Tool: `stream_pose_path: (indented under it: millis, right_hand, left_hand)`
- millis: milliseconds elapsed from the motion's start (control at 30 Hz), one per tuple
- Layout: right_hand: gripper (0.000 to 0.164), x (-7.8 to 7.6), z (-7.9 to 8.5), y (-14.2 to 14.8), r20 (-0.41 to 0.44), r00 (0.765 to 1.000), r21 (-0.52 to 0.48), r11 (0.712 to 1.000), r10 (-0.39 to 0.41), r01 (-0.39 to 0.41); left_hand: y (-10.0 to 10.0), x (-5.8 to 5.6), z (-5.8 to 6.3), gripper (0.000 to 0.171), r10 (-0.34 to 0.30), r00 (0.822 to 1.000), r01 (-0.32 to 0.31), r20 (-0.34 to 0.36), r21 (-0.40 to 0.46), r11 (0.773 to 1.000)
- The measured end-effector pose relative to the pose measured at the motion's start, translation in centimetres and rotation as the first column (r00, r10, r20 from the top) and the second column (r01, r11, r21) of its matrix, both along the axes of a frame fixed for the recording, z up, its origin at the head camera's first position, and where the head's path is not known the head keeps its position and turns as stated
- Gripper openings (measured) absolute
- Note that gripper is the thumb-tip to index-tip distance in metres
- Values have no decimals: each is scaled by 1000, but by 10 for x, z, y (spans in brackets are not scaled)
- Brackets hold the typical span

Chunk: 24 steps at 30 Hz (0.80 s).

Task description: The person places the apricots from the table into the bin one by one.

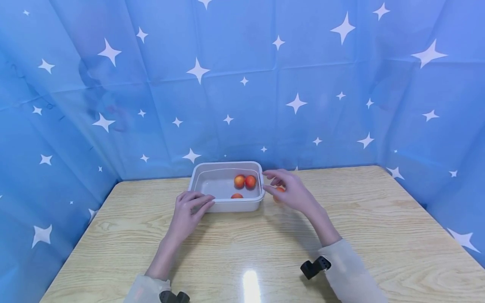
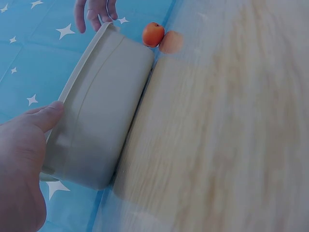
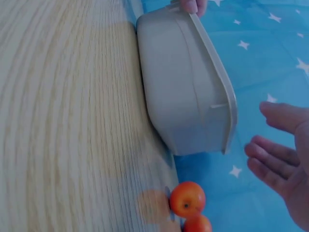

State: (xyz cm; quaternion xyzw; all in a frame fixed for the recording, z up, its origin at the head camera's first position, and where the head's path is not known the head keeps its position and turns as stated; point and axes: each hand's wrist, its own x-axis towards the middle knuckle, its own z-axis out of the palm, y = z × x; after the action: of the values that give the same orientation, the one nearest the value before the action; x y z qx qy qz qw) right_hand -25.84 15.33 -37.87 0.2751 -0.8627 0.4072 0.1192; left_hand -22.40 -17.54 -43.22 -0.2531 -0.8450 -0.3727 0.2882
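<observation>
A light grey plastic bin stands on the table near its back edge. Inside it lie several round red-orange fruits, two side by side at the right and one behind the front wall. My left hand grips the rim at the front left corner, with its thumb along the outer edge. My right hand hovers just beyond the right end, fingers parted and holding nothing. Below it, two more fruits rest on the table, partly covered by the hand in the head view.
The wooden table has a glossy surface that reflects the fruits and a light. A blue cloth with white stars hangs behind it and at both sides. Black wrist cameras sit on the light sleeves.
</observation>
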Motion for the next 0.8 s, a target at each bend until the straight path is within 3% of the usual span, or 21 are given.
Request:
stream_pose_path:
  millis: [400, 800]
  right_hand:
    - [41, -1, -7, 17, 6, 999, 18, 999, -36, 36]
    - [43, -10, -26, 31, 25, 997, 45, 996, -72, 71]
  left_hand:
    - [1, 1, 0, 17, 6, 1000, -6, 19, -5, 1000]
    - [0, 1, 1, 17, 8, 1000, -8, 27, -5, 1000]
